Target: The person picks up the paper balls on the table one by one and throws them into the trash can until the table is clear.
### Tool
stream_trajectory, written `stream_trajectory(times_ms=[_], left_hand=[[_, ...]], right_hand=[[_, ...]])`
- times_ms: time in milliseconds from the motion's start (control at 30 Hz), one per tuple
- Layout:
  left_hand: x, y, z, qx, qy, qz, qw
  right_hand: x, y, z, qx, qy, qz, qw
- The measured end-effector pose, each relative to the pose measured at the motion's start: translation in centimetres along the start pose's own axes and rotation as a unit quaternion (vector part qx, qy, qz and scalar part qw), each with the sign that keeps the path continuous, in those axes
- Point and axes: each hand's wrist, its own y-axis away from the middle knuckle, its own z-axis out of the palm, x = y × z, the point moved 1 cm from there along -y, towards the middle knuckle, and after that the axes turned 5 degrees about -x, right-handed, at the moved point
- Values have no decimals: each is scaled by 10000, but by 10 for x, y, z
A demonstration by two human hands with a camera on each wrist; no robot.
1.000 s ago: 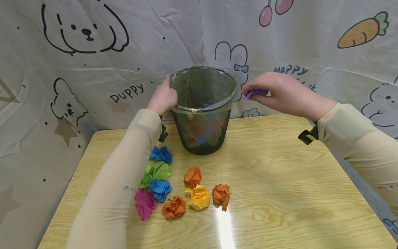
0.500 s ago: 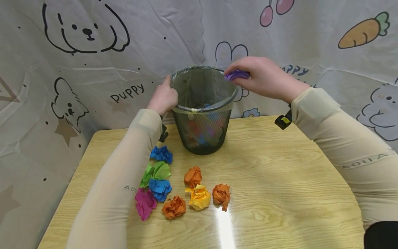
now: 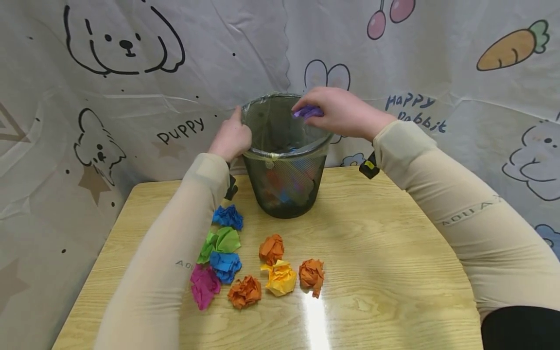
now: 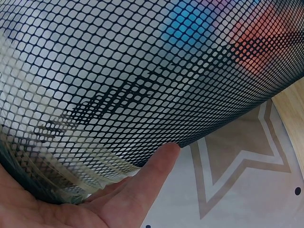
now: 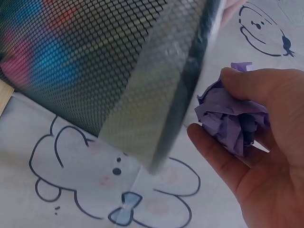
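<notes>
A black mesh wastebasket [image 3: 286, 189] with a clear liner folded over its rim stands at the back of the table. Crumpled coloured paper shows through its mesh. My left hand [image 3: 230, 138] grips the rim on the left side; in the left wrist view the thumb lies along the outside of the mesh [image 4: 109, 61]. Above the basket's mouth, near the right rim, my right hand [image 3: 342, 112] holds a crumpled purple paper ball [image 3: 308, 112]. The right wrist view shows this purple paper ball [image 5: 230, 118] between thumb and fingers, beside the rim.
Crumpled paper balls lie on the wooden table [image 3: 372, 253]: blue [image 3: 228, 217], green [image 3: 220, 240], magenta [image 3: 204, 287], yellow [image 3: 280, 278] and several orange ones [image 3: 311, 274]. The left forearm passes close beside them. A printed cloth [image 3: 210, 58] hangs behind the table.
My right hand has moved left with the purple paper ball, from beside the wastebasket to over its mouth, rising and then dipping slightly. The left hand keeps its place on the rim.
</notes>
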Motion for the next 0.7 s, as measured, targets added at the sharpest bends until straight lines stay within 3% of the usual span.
stream_trajectory(times_ms=[400,700], left_hand=[[0,1,0,42,22,-28,10000],[1,0,1,116,-81,2,9999]], right_hand=[[-12,-30,18,-437,-119,-80,9989],[-17,-36,22,-600,-28,-67,9982]])
